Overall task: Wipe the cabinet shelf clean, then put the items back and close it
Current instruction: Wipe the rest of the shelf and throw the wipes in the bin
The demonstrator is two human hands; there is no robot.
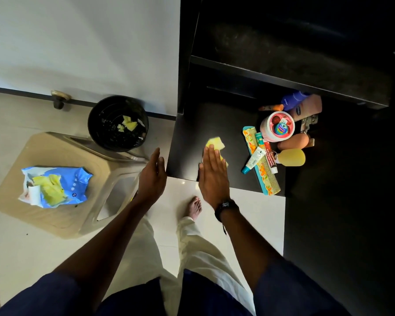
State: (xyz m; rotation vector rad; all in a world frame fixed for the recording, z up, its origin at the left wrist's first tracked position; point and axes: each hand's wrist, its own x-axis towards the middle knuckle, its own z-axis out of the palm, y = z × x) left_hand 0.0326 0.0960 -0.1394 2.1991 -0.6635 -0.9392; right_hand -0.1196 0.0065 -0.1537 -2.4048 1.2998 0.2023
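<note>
On your left a beige stool (55,151) carries a torn blue packet (78,182). Just beside it stands a black bin (100,110) with yellow scraps (129,125) inside.

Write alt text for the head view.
Right hand presses a yellow wipe flat on the black cabinet shelf, toiletries bunched at its right side. Left hand hangs open beside the shelf, near a stool holding a blue wipe pack.

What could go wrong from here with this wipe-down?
1. The right hand, pressing the yellow wipe, could sweep into the comb, which lies at the shelf's front edge and may fall.
2. The patch under the pink jar and white tube may get skipped.
</note>
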